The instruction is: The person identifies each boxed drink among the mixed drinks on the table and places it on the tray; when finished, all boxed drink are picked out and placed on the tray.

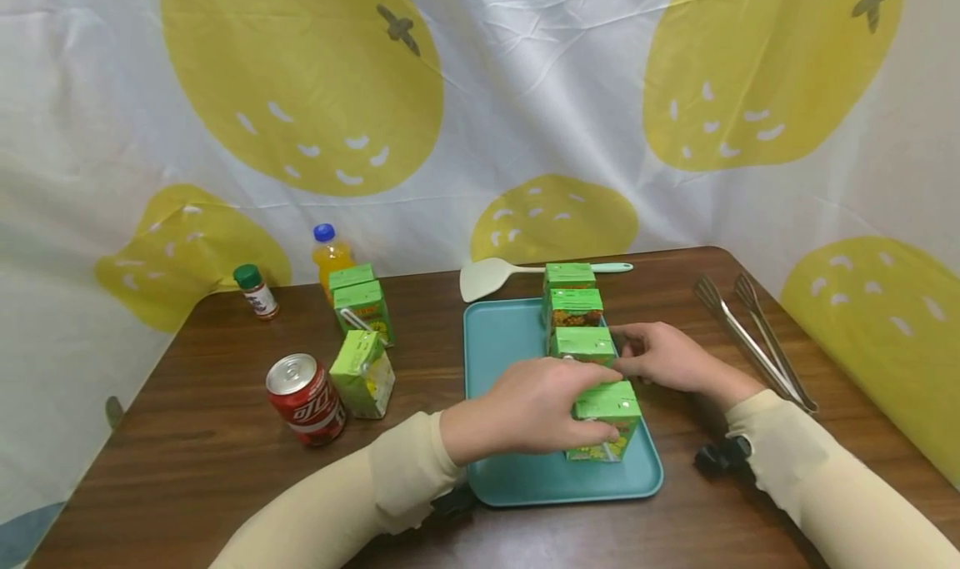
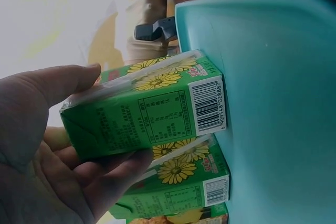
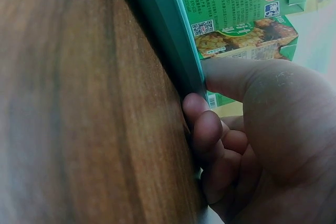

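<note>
Several green drink cartons stand in a row along the right side of a teal tray [image 1: 501,336]. My left hand [image 1: 525,406] grips the nearest carton [image 1: 609,401] from its left, thumb on the near side and fingers on the far side. In the left wrist view, that carton [image 2: 142,114] shows yellow flowers, a barcode and a wrapped straw, its base right at the tray floor. At the tray's right edge, my right hand [image 1: 667,356] pinches the rim [image 3: 181,30], thumb over it and curled fingers beneath, beside the cartons with pictured brown food.
Left of the tray are more green cartons [image 1: 363,373], a red soda can [image 1: 307,401], an orange drink bottle [image 1: 330,257] and a green-capped spice jar [image 1: 257,292]. A pale spatula [image 1: 486,279] lies behind the tray; metal tongs [image 1: 761,344] lie at the right.
</note>
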{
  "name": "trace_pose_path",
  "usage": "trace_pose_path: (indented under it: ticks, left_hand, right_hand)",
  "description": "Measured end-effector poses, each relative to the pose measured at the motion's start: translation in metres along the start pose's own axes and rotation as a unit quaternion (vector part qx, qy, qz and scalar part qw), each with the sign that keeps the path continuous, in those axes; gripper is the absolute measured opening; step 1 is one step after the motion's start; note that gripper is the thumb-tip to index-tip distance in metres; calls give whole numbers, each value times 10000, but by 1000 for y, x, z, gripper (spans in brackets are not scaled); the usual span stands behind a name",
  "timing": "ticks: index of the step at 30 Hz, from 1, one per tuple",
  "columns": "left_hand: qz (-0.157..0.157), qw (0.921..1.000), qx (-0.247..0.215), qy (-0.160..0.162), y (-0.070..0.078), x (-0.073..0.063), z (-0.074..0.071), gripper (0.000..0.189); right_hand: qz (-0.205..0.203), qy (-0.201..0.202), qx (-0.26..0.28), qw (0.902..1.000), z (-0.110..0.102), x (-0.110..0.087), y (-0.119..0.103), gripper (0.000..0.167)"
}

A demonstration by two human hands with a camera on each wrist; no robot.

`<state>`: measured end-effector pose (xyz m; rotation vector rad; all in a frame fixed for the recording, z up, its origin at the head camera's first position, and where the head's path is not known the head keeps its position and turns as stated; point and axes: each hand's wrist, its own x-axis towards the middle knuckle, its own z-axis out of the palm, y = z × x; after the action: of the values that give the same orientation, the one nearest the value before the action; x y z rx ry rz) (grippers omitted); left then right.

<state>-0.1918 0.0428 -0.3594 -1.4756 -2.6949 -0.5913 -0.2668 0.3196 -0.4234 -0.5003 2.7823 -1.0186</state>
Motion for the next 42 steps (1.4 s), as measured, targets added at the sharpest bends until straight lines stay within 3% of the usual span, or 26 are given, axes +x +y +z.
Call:
trace_pose_path:
  ticks: [15,20,24,37,42]
  left_hand:
    - [139,9995,-159,223,-6,-22,-24,69]
    - [-104,9992,-195,335,-9,-34,-41,67]
    - [-266,9978,-86,600,-13,-46,-57,68]
    - [-209,9847,549,1641,-40,-92,-109,62]
    - [-612,9838,467,1616,-51,-103,-124,62]
  right_hand:
    - [-43,12,-39,10000,0,0,1,68]
    - [-41,1,8,10000,0,0,-1,72]
    - [-24,0,-1,10000,0,0,-1,73]
    - [-77,-31,-52,10000,-1,-1,-4,73]
    - [-92,-25,-45,9999,-1,-1,-4,74]
